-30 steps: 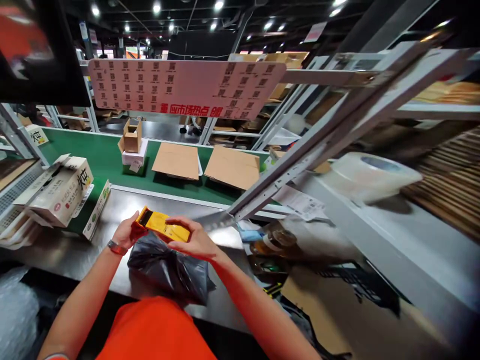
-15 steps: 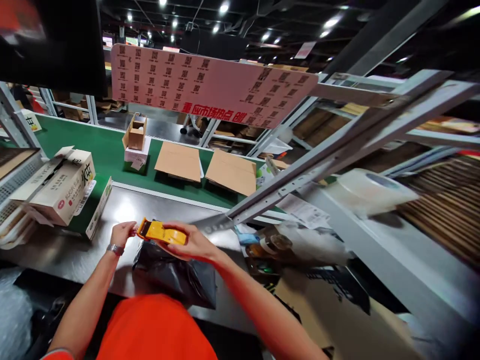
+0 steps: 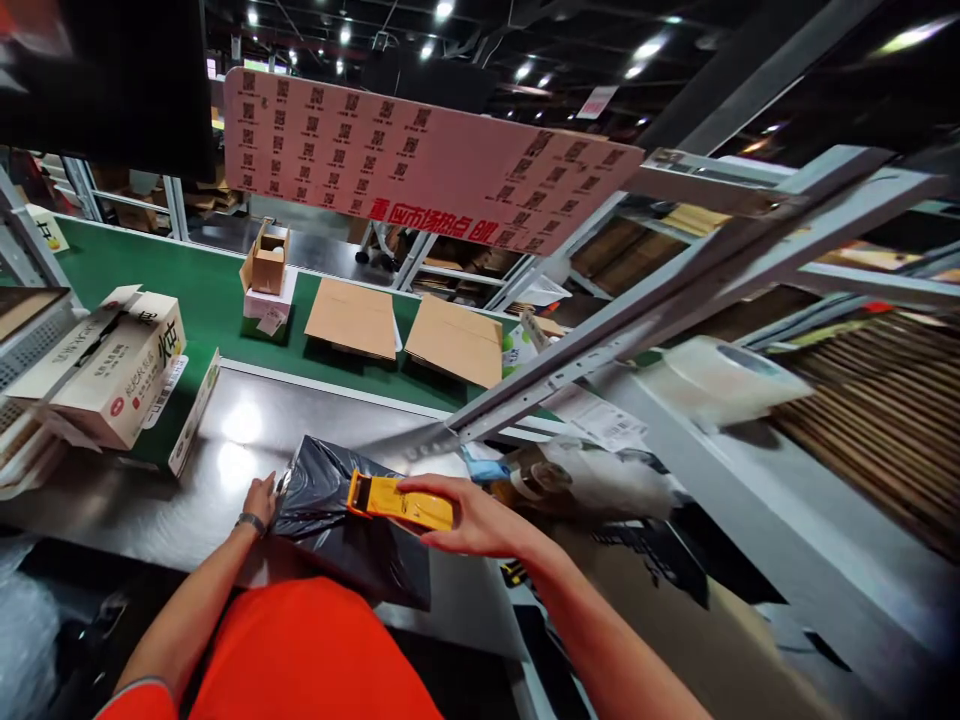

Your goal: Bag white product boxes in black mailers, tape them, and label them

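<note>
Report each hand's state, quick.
Left hand: at the edge of the black plastic package; whether it grips cannot be told.
Right hand: closed, holding the yellow tool.

Metal bench (image 3: 191, 510) — blk plastic pkg (image 3: 349, 550) on top, grn box (image 3: 171, 425) at L.

yellow handheld tool (image 3: 397, 503), glossy black parcel (image 3: 345, 545), silver-grey desk (image 3: 195, 510), green belt (image 3: 195, 275), pink board (image 3: 457, 165) patterned with black square codes and red lettering, tan cardboard (image 3: 351, 315), orange-red shirt (image 3: 307, 660)
</note>
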The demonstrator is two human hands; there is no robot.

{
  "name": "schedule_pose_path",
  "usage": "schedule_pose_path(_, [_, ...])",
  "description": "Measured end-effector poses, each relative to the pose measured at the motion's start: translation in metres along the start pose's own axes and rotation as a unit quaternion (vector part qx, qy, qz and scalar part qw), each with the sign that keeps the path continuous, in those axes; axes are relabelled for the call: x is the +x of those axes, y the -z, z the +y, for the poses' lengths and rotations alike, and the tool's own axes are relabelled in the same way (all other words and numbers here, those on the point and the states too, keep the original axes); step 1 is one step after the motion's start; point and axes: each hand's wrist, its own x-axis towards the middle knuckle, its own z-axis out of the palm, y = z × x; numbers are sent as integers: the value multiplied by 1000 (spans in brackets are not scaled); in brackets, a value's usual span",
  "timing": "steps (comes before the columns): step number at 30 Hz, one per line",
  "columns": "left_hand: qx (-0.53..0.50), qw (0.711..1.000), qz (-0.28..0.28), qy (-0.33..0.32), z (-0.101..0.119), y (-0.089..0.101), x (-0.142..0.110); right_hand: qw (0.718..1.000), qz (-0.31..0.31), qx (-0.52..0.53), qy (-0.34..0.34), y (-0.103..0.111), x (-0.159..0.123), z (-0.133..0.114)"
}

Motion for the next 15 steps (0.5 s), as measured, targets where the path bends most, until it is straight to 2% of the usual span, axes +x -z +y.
schedule_pose_path(3, [9, 999, 44, -22, 10, 26, -5, 997, 26, -54, 41, 5, -4, 3])
schedule_pose_path(6, [-4, 994, 68, -91, 43, 40, -28, 985, 48, -145, 82, 11, -7, 11])
schedule_pose_path(7, [-13, 989, 47, -136, 58, 37, -42, 980, 54, -169, 93, 12, -8, 15])
schedule_pose_path(8, [-21, 980, 1, -199, 74, 30, -58, 975, 60, -187, 104, 12, -8, 19])
schedule_pose_path(9, [-19, 960, -75, -271, 90, 19, -76, 971, 66, -197, 115, 12, -8, 23])
schedule_pose_path(10, [2, 922, -176, -345, 106, 4, -94, 969, 73, -202, 124, 11, -8, 27])
schedule_pose_path(11, [40, 863, -286, -414, 119, -15, -110, 967, 79, -206, 130, 9, -8, 30])
schedule_pose_path(12, [82, 792, -378, -473, 129, -35, -124, 965, 83, -209, 134, 8, -9, 33])
schedule_pose_path(13, [123, 731, -436, -511, 136, -55, -134, 964, 85, -211, 136, 6, -10, 35])
schedule_pose_path(14, [167, 689, -463, -532, 138, -73, -139, 964, 84, -213, 137, 4, -12, 38])
schedule_pose_path(15, [209, 673, -462, -538, 137, -87, -140, 963, 83, -215, 137, 3, -15, 40])
